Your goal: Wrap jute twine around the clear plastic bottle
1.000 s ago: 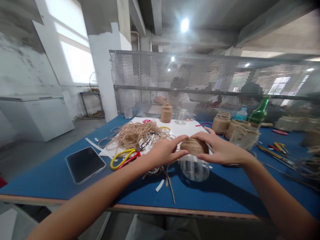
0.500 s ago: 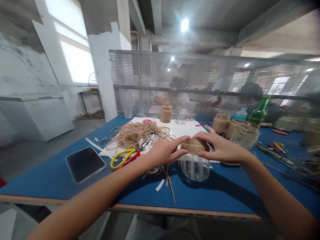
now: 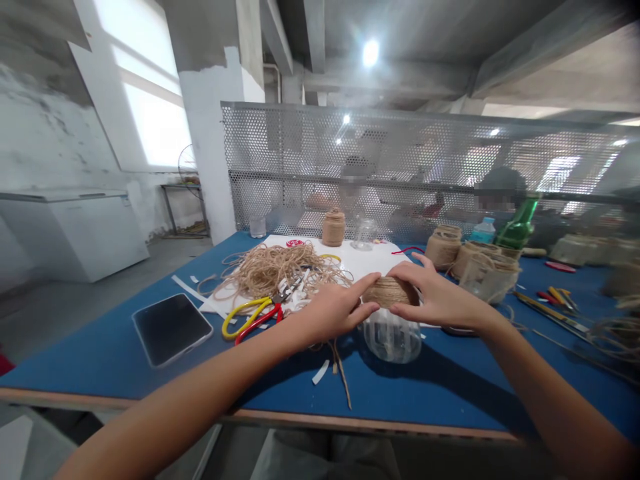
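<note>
A clear jar point(image 3: 393, 333) stands on the blue table point(image 3: 450, 393), and its upper part is wound with brown twine point(image 3: 387, 291). My left hand point(image 3: 333, 310) presses that twine-wound part from the left with thumb and forefinger. From the right, my right hand point(image 3: 435, 300) grips the same part, fingers curled round it. A loose end of twine point(image 3: 340, 370) trails from under my left hand toward the table's front edge.
A heap of loose twine point(image 3: 273, 267), yellow and red scissors point(image 3: 250, 315) and a dark phone point(image 3: 171, 328) lie to the left. Twine-wrapped jars point(image 3: 443, 248), a green bottle point(image 3: 520, 223) and hand tools point(image 3: 555, 297) stand to the right. Behind a perforated metal screen point(image 3: 400, 160), other people sit.
Both hands have closed in tighter on the twine-wound top of the jar, the right fingers curling further over it. The jar stays in place.
</note>
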